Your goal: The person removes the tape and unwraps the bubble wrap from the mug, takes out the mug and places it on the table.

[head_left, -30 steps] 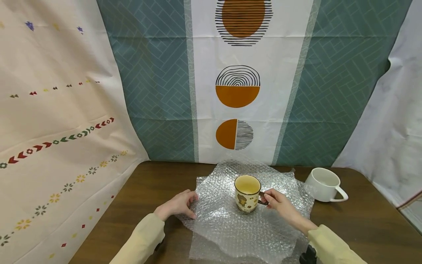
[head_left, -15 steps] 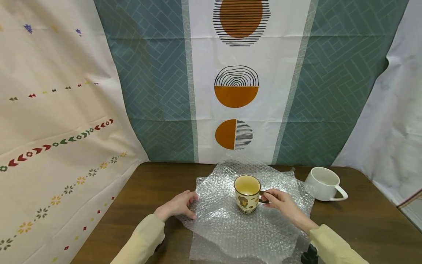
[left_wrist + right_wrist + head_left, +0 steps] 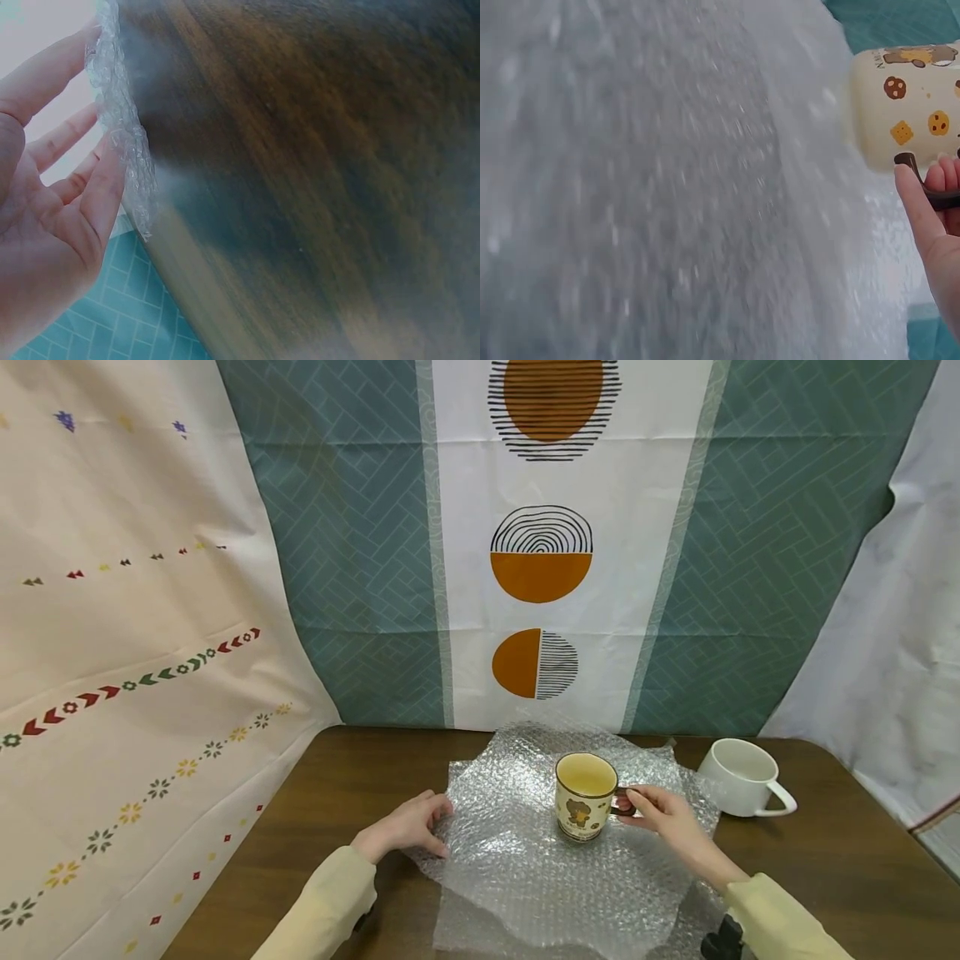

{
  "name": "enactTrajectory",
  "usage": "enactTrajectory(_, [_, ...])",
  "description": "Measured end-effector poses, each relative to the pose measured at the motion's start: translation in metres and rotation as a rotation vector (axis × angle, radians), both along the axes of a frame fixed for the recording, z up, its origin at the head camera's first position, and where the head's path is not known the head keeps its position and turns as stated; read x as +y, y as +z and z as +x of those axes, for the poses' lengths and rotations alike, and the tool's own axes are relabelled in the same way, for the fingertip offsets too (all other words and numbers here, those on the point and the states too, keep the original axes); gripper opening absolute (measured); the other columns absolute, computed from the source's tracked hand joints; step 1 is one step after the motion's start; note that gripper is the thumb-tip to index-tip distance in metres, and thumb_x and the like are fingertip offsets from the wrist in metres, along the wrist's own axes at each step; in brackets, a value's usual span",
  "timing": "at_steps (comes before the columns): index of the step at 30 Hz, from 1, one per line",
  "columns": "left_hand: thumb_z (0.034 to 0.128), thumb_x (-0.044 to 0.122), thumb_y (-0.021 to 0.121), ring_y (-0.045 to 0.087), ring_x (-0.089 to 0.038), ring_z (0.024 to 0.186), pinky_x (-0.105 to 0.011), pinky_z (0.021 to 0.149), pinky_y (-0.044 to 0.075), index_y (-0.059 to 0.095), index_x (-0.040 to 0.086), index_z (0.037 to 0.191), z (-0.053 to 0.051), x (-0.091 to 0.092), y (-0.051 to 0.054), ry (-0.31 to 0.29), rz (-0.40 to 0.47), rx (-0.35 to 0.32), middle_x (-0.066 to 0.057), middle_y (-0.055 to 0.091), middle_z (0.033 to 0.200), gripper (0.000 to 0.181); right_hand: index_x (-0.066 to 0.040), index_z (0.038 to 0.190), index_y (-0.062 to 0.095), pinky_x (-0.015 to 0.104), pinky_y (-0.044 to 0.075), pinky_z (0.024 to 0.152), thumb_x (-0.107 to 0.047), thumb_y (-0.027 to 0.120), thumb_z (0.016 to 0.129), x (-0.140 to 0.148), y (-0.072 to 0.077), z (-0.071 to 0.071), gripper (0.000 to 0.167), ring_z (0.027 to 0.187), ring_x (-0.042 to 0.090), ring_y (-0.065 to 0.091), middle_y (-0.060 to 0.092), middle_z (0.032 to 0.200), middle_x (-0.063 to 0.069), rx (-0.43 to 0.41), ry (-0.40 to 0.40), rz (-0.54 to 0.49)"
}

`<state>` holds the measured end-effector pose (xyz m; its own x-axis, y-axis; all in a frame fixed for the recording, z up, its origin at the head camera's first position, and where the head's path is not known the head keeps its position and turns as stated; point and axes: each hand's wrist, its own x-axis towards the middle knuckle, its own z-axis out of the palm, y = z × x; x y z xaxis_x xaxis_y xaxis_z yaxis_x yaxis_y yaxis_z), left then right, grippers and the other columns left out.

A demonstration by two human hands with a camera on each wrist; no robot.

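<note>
A cream mug (image 3: 578,810) with a brown rim, a bear print and a brown handle stands upright over the bubble wrap (image 3: 525,885), near the wrap's middle. My right hand (image 3: 675,827) grips its handle with thumb and fingers. Printed cookies on the mug's side show in the right wrist view, where fingers curl through the dark handle (image 3: 937,196). Whether the base touches the wrap, I cannot tell. On the left, my left hand (image 3: 408,827) rests at the wrap's left edge, fingers loosely bent; in the left wrist view the fingertips touch the wrap's edge (image 3: 127,142).
A wide white cup (image 3: 738,781) stands behind and to the right, beside the wrap, its handle pointing right. Beneath everything lies a dark wooden table (image 3: 330,793). Patterned cloths (image 3: 360,568) hang at the back and both sides.
My right hand has moved the mug a little to the right over the wrap. My left hand stays at the wrap's left edge.
</note>
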<state>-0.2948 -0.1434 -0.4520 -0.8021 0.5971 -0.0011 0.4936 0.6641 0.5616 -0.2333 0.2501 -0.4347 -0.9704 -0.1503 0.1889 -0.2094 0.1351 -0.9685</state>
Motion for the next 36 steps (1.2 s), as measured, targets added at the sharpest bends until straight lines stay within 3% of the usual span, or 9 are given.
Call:
enactTrajectory(3, [0.0638, 0.016, 0.083, 0.046, -0.021, 0.076, -0.031, 0.060, 0.041, 0.054, 0.005, 0.104, 0.000, 0.001, 0.001, -0.001, 0.001, -0.007, -0.005, 0.044, 0.089, 0.051, 0.019, 0.108, 0.048, 0.037, 0.047, 0.077, -0.015, 0.045, 0.097, 0.015, -0.002, -0.001, 0.036, 0.092, 0.021, 0.058, 0.054, 0.100, 0.023, 0.035, 0.010, 0.006])
enactTrajectory(11, [0.0646, 0.015, 0.083, 0.046, -0.022, 0.077, -0.033, 0.060, 0.041, 0.054, 0.005, 0.105, 0.000, 0.000, 0.004, -0.005, 0.001, -0.014, -0.007, 0.045, 0.090, 0.051, 0.006, 0.109, 0.055, 0.037, 0.048, 0.074, -0.038, 0.051, 0.092, 0.067, -0.034, -0.017, 0.048, 0.091, 0.019, 0.060, 0.058, 0.100, 0.016, 0.127, 0.034, -0.024])
enactTrajectory(14, [0.0648, 0.015, 0.083, 0.046, -0.022, 0.077, -0.033, 0.061, 0.041, 0.054, 0.005, 0.105, 0.000, 0.001, 0.004, -0.009, -0.001, -0.011, -0.007, 0.045, 0.090, 0.051, 0.007, 0.108, 0.055, 0.037, 0.048, 0.073, -0.037, 0.051, 0.092, 0.081, -0.037, -0.017, 0.047, 0.090, 0.020, 0.061, 0.059, 0.099, 0.016, 0.143, 0.043, -0.047])
enactTrajectory(18, [0.0645, 0.015, 0.083, 0.046, -0.022, 0.077, -0.033, 0.061, 0.041, 0.054, 0.005, 0.105, 0.000, 0.002, 0.003, -0.013, 0.000, -0.002, -0.007, 0.045, 0.090, 0.051, 0.007, 0.108, 0.055, 0.037, 0.048, 0.074, -0.024, 0.046, 0.096, 0.096, -0.028, -0.008, 0.034, 0.089, 0.022, 0.061, 0.059, 0.098, 0.015, 0.148, 0.067, -0.053])
enactTrajectory(21, [0.0643, 0.016, 0.083, 0.046, -0.022, 0.077, -0.033, 0.061, 0.042, 0.054, 0.005, 0.105, 0.000, 0.002, 0.001, -0.014, -0.003, 0.005, -0.007, 0.045, 0.090, 0.051, 0.000, 0.110, 0.057, 0.038, 0.047, 0.075, -0.012, 0.041, 0.098, 0.110, -0.023, -0.002, 0.024, 0.089, 0.024, 0.061, 0.060, 0.100, 0.013, 0.149, 0.105, -0.055])
enactTrajectory(29, [0.0644, 0.016, 0.083, 0.046, -0.022, 0.077, -0.033, 0.061, 0.041, 0.054, 0.004, 0.105, 0.000, 0.002, 0.002, -0.014, 0.007, -0.009, -0.007, 0.045, 0.090, 0.051, 0.005, 0.110, 0.057, 0.040, 0.046, 0.075, 0.004, 0.034, 0.097, 0.147, -0.021, 0.010, 0.027, 0.089, 0.029, 0.061, 0.059, 0.099, 0.015, 0.158, 0.209, -0.197])
enactTrajectory(36, [0.0642, 0.016, 0.083, 0.046, -0.022, 0.078, -0.034, 0.061, 0.042, 0.054, 0.005, 0.106, 0.000, 0.001, 0.002, -0.005, -0.006, -0.019, -0.006, 0.044, 0.090, 0.052, -0.001, 0.108, 0.060, 0.037, 0.047, 0.075, 0.004, 0.034, 0.096, 0.154, -0.004, 0.030, 0.029, 0.090, 0.023, 0.061, 0.060, 0.097, 0.012, 0.165, 0.243, -0.226])
